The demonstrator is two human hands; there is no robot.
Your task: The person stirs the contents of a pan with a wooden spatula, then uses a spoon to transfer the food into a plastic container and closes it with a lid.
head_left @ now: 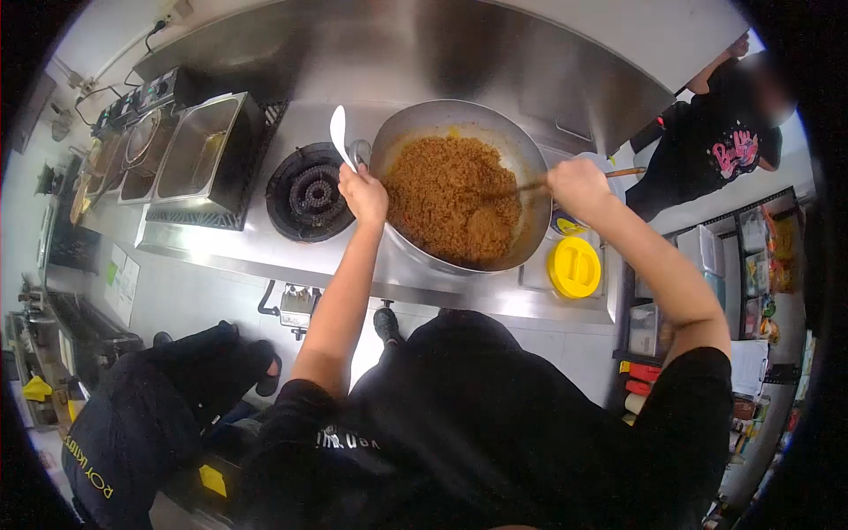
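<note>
A large metal wok [536,159] holds a heap of brown, grainy food [450,190]. My left hand [363,193] is closed at the wok's left side, by its loop handle [358,152], with a white spoon-like utensil [338,131] sticking up from the fingers. Wrapped round the handle of a long utensil [625,171] is my right hand [579,187], over the wok's right rim. That utensil's other end reaches into the food. A round yellow lid [575,268] lies right of the wok, below my right hand.
Left of the wok is a round black burner [311,192], with deep metal fryer bins [199,148] farther left. One person [132,424] bends down at the lower left; another [729,146] stands at the upper right. Stocked shelves [760,265] line the right side.
</note>
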